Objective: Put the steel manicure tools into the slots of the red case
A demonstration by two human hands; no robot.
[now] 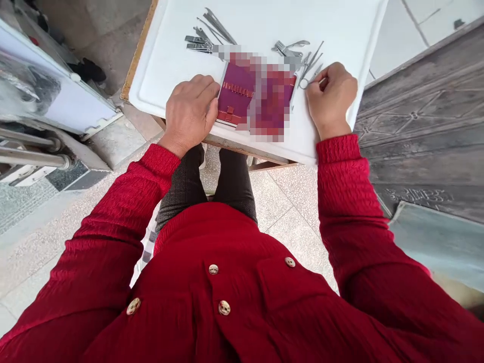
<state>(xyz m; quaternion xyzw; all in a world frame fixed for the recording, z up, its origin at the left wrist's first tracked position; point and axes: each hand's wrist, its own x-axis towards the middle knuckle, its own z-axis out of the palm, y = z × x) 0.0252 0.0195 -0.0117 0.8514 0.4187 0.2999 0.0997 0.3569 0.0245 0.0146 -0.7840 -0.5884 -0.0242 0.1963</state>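
Note:
An open manicure case (236, 91) with a purple lining, red trim and a row of loops lies at the tray's near edge. Its right half is masked by pixelation. My left hand (192, 108) lies flat, palm down, against the case's left edge. To the right of the case, my right hand (333, 96) is curled, thumb and forefinger close together beside the scissors (303, 83). Whatever its fingertips may hold is hidden. Nail clippers (198, 45) and slim metal tools (217, 25) lie beyond the case on the left. More nail clippers (289, 49) lie on the right.
The white tabletop (253, 20) has a raised rim and a wooden edge. A grey carved panel (423, 116) stands close on the right. On the left is a white cabinet-like piece (56, 85). My legs (236, 176) are below the near edge.

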